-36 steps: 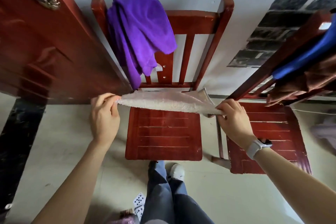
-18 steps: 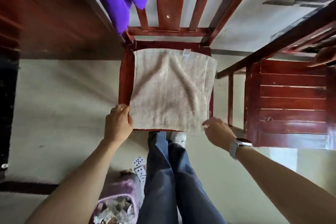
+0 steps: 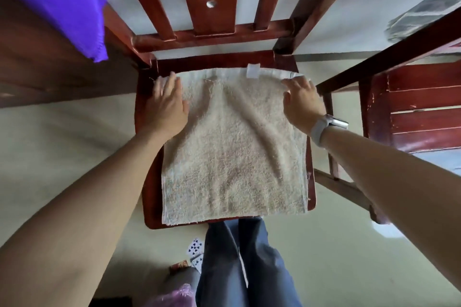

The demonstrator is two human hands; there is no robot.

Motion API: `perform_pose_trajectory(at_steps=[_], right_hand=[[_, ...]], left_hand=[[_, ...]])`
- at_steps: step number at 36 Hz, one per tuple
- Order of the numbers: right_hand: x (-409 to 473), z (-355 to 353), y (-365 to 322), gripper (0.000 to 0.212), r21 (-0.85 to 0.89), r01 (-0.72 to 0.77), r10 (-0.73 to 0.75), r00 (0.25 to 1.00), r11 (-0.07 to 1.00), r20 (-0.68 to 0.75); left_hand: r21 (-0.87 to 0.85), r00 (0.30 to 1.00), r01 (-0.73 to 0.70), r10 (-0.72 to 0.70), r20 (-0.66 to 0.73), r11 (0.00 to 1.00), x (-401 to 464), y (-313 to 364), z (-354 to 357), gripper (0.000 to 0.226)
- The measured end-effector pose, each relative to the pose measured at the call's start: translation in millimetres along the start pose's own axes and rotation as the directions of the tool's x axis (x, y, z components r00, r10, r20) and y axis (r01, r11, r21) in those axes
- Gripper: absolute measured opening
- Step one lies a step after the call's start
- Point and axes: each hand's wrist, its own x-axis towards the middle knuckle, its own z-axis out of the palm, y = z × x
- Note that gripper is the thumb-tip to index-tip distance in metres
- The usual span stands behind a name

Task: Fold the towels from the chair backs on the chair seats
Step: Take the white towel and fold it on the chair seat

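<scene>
Head view: surroundings are given first. Purple towel [image 3: 62, 2] is draped over the chair back [image 3: 214, 32] at upper left; a second chair [image 3: 421, 112] stands to the right, and playing cards [image 3: 195, 250] lie on the floor beside blue trouser legs [image 3: 239, 264]. Beige towel [image 3: 232, 147], wrinkled and bearing a white tag [image 3: 253, 71], is spread flat on the chair seat [image 3: 147, 169]. Its far corners are pressed by the left hand [image 3: 167, 107], fingers extended, and the right hand [image 3: 303, 104], fingers spread; nothing is gripped.
</scene>
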Motion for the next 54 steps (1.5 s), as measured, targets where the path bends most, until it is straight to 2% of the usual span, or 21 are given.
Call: perform_pose_trajectory(at_steps=[4, 7, 11, 14, 17, 20, 25, 27, 30, 33, 36, 38, 40, 43, 46, 48, 54], right_hand=[[15.6, -0.1, -2.0, 0.039, -0.054, 0.018, -0.019, 1.000, 0.998, -0.020], [28.7, 6.2, -4.0, 0.036, -0.076, -0.039, 0.036, 0.999, 0.996, -0.039], [32.0, 9.3, -7.3, 0.031, -0.098, -0.098, 0.096, 0.995, 0.990, -0.023], [19.3, 12.3, -6.9, 0.030, -0.143, -0.022, 0.021, 1.000, 0.989, -0.007], [-3.4, 17.9, -4.7, 0.035, -0.173, 0.084, -0.075, 0.995, 0.981, 0.061], [-36.9, 27.8, -2.0, 0.038, -0.151, 0.136, -0.119, 0.986, 0.979, 0.118], [-83.2, 39.6, 4.0, 0.036, -0.139, 0.200, -0.173, 0.967, 0.970, 0.185], [-87.9, 37.6, 6.3, 0.030, -0.085, 0.169, -0.154, 0.976, 0.982, 0.152], [-84.2, 30.1, 11.1, 0.017, 0.011, 0.091, -0.092, 0.992, 0.996, 0.086], [-74.9, 21.4, 14.7, 0.024, 0.142, 0.013, -0.026, 0.995, 0.990, 0.091], [-65.7, 14.1, 13.5, 0.032, 0.253, -0.092, 0.059, 0.989, 0.963, 0.135], [-60.3, 13.0, 15.0, 0.027, 0.227, -0.137, 0.114, 0.987, 0.964, 0.112], [-56.0, 13.6, 18.7, 0.023, 0.110, -0.167, 0.159, 0.984, 0.980, 0.083], [-53.3, 16.5, 25.0, 0.019, -0.055, -0.127, 0.131, 0.989, 0.990, 0.070], [-51.1, 18.9, 28.4, 0.019, -0.013, -0.108, 0.108, 0.988, 0.994, 0.111], [-50.3, 20.0, 30.3, 0.019, 0.011, -0.096, 0.095, 0.992, 0.995, 0.087], [-52.1, 17.7, 35.1, 0.022, -0.065, -0.039, 0.040, 0.999, 0.997, 0.012]], left_hand=[[0.009, 0.995, 0.036, -0.035, -0.088, 0.999, 7.1, -1.0, -1.5, 0.050], [0.041, 0.979, 0.034, -0.025, -0.202, 0.999, 17.2, -7.6, -2.5, 0.039], [-0.061, 0.966, -0.055, 0.038, -0.254, 0.997, 18.0, -10.8, -6.3, 0.024], [-0.116, 0.950, -0.241, 0.210, -0.232, 0.964, 6.6, -8.0, -5.3, 0.015], [-0.098, 0.940, -0.339, 0.333, -0.077, 0.936, -16.7, -4.2, 7.0, 0.009], [-0.048, 0.950, -0.308, 0.309, 0.032, 0.950, -50.7, -5.8, 24.1, 0.013], [-0.116, 0.955, -0.289, 0.294, 0.029, 0.950, -102.6, -8.9, 29.9, 0.005], [-0.155, 0.958, -0.284, 0.285, -0.012, 0.946, -108.3, -9.9, 25.2, 0.005], [-0.203, 0.977, -0.208, 0.193, -0.094, 0.957, -96.9, -8.9, 15.1, 0.009], [-0.212, 0.976, -0.186, 0.155, -0.155, 0.959, -73.2, -7.3, 9.2, 0.013], [-0.188, 0.985, -0.141, 0.120, -0.121, 0.972, -53.9, -9.1, 9.7, 0.017], [-0.163, 0.987, -0.134, 0.117, -0.111, 0.977, -49.0, -10.5, 12.1, 0.016], [-0.150, 0.986, -0.143, 0.127, -0.112, 0.978, -48.6, -11.0, 14.8, 0.013], [-0.159, 0.985, -0.153, 0.137, -0.104, 0.975, -49.9, -11.4, 15.8, 0.007], [-0.150, 0.979, -0.188, 0.173, -0.106, 0.971, -50.4, -11.5, 15.8, 0.004], [-0.132, 0.975, -0.212, 0.200, -0.098, 0.968, -49.2, -11.3, 16.1, 0.004], [-0.110, 0.982, -0.175, 0.166, -0.087, 0.978, -47.5, -12.6, 11.2, 0.005]])
